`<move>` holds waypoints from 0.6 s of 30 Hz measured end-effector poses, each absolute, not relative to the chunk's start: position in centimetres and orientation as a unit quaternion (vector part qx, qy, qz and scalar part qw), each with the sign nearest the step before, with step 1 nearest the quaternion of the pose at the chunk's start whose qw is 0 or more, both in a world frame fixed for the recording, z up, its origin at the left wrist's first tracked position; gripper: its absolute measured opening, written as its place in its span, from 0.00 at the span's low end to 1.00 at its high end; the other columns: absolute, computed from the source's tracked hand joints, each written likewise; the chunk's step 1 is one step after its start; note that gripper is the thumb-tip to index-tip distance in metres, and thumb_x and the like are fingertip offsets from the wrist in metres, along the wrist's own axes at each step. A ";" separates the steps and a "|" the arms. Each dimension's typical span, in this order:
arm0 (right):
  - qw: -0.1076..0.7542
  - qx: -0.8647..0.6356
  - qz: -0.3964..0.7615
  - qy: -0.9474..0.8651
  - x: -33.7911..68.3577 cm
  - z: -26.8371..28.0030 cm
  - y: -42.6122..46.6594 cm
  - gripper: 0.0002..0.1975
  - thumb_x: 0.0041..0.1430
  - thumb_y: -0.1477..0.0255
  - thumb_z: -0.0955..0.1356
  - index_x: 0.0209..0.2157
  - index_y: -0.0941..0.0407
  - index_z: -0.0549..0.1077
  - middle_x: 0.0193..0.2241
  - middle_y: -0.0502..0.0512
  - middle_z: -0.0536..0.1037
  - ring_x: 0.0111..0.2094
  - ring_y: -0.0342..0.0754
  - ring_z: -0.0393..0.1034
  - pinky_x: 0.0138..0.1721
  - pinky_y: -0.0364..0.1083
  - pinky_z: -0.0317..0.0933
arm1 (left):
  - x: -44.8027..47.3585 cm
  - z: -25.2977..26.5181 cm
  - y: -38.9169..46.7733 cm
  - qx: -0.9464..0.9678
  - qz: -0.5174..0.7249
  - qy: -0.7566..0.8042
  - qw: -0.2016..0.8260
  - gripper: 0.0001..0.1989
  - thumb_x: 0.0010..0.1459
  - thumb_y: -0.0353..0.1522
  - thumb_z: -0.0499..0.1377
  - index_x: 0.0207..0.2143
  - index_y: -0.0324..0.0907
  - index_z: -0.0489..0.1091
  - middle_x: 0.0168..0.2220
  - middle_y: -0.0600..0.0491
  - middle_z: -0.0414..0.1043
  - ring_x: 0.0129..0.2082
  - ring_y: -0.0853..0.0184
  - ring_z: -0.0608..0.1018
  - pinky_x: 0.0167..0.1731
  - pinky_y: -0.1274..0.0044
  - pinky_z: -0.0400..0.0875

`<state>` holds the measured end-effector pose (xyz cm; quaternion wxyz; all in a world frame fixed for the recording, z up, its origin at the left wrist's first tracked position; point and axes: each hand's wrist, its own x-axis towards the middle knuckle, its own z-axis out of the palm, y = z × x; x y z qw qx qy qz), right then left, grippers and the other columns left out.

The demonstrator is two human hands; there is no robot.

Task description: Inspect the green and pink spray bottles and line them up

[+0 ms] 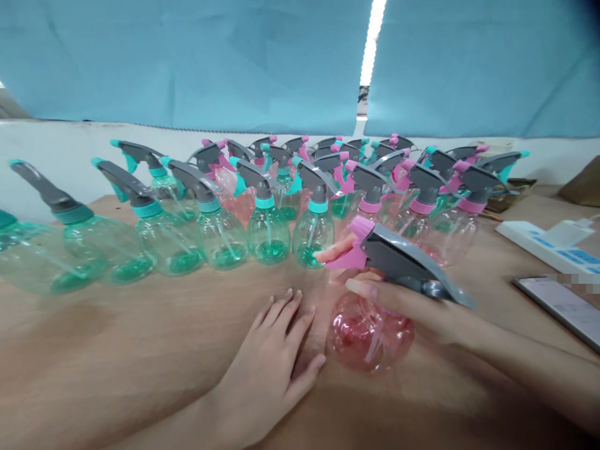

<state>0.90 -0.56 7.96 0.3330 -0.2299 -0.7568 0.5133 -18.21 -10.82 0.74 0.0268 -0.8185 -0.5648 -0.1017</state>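
My right hand (375, 284) is wrapped round the neck of a pink spray bottle (370, 334), below its grey head. One finger reaches forward by the pink trigger (349, 257). The bottle is see-through pink, with a thin tube inside. On the wooden table, just left of that bottle, my left hand (279, 344) lies palm down with its fingers spread, holding nothing. Beyond both hands, a green spray bottle (313, 234) stands closest to the right hand's fingers.
Several green spray bottles (220, 240) line the left and middle, with pink ones (462, 228) to the right and more behind. A white power strip (553, 247) and a phone (562, 306) lie at the right. A blue sheet (234, 62) hangs behind the table (140, 350).
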 end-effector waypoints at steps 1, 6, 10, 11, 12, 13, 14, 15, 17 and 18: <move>0.332 -0.230 0.516 -0.755 0.9 8.0 -0.5 0.06 0.56 0.65 0.69 0.33 0.51 0.75 0.28 0.48 0.74 0.33 0.44 0.71 0.36 0.43 0.66 | -18.2 0.7 -10.8 -0.818 -0.101 -0.566 0.026 0.25 0.63 0.40 0.53 0.58 0.35 0.62 0.61 0.39 0.60 0.60 0.51 0.62 0.55 0.57 0.60; 0.313 -0.214 0.533 -0.757 0.9 7.7 -0.4 0.11 0.57 0.65 0.68 0.42 0.49 0.74 0.34 0.50 0.76 0.35 0.45 0.71 0.37 0.44 0.67 | -18.3 0.6 -10.9 -0.818 -0.102 -0.565 0.025 0.25 0.64 0.41 0.53 0.58 0.35 0.61 0.60 0.39 0.60 0.60 0.50 0.62 0.55 0.57 0.60; 0.317 -0.210 0.532 -0.756 1.0 7.9 -0.6 0.11 0.58 0.65 0.68 0.43 0.49 0.74 0.37 0.51 0.77 0.37 0.46 0.72 0.38 0.44 0.67 | -18.2 0.6 -11.0 -0.817 -0.106 -0.567 0.021 0.25 0.63 0.41 0.53 0.58 0.35 0.61 0.61 0.39 0.59 0.60 0.50 0.62 0.55 0.57 0.60; 0.316 -0.210 0.537 -0.754 1.0 7.9 -0.6 0.10 0.58 0.65 0.68 0.42 0.49 0.74 0.37 0.50 0.77 0.36 0.45 0.73 0.38 0.44 0.67 | -18.2 0.6 -11.0 -0.816 -0.107 -0.568 0.019 0.25 0.63 0.41 0.53 0.58 0.35 0.61 0.61 0.40 0.59 0.60 0.50 0.62 0.55 0.57 0.60; 0.314 -0.210 0.542 -0.751 1.0 8.0 -0.6 0.08 0.58 0.65 0.68 0.40 0.49 0.75 0.36 0.50 0.77 0.34 0.44 0.73 0.38 0.44 0.67 | -18.2 0.6 -11.0 -0.816 -0.108 -0.568 0.018 0.25 0.63 0.41 0.53 0.58 0.35 0.61 0.61 0.40 0.59 0.60 0.50 0.62 0.55 0.57 0.60; 0.315 -0.208 0.545 -0.749 0.9 8.0 -0.6 0.07 0.58 0.65 0.68 0.39 0.50 0.75 0.34 0.49 0.77 0.33 0.44 0.73 0.37 0.44 0.67 | -18.2 0.6 -11.0 -0.816 -0.109 -0.567 0.016 0.25 0.63 0.41 0.53 0.58 0.35 0.61 0.61 0.40 0.59 0.60 0.50 0.62 0.55 0.56 0.60; 0.319 -0.207 0.542 -0.749 0.9 8.0 -0.5 0.07 0.58 0.65 0.68 0.38 0.50 0.75 0.32 0.49 0.77 0.32 0.44 0.73 0.37 0.44 0.67 | -18.2 0.7 -11.0 -0.816 -0.111 -0.567 0.015 0.25 0.63 0.40 0.53 0.58 0.35 0.61 0.61 0.39 0.59 0.60 0.50 0.62 0.55 0.56 0.60; 0.324 -0.207 0.535 -0.752 0.9 8.0 -0.5 0.07 0.58 0.65 0.68 0.38 0.50 0.75 0.30 0.48 0.76 0.33 0.45 0.73 0.37 0.44 0.67 | -18.2 0.7 -11.0 -0.816 -0.113 -0.567 0.015 0.25 0.63 0.40 0.53 0.58 0.35 0.61 0.61 0.39 0.59 0.60 0.49 0.62 0.55 0.56 0.60; 0.328 -0.200 0.522 -0.761 0.9 7.9 -0.3 0.10 0.57 0.65 0.68 0.41 0.50 0.74 0.29 0.49 0.76 0.37 0.46 0.73 0.40 0.44 0.67 | -18.2 0.7 -10.9 -0.815 -0.113 -0.568 0.015 0.25 0.63 0.40 0.53 0.58 0.35 0.61 0.61 0.39 0.59 0.60 0.49 0.62 0.55 0.56 0.60; 0.326 -0.197 0.521 -0.764 0.9 7.8 -0.3 0.11 0.58 0.65 0.68 0.43 0.50 0.74 0.30 0.49 0.77 0.39 0.46 0.73 0.41 0.44 0.67 | -18.2 0.7 -10.9 -0.816 -0.111 -0.568 0.015 0.25 0.63 0.40 0.53 0.58 0.35 0.61 0.61 0.39 0.59 0.60 0.49 0.62 0.55 0.56 0.60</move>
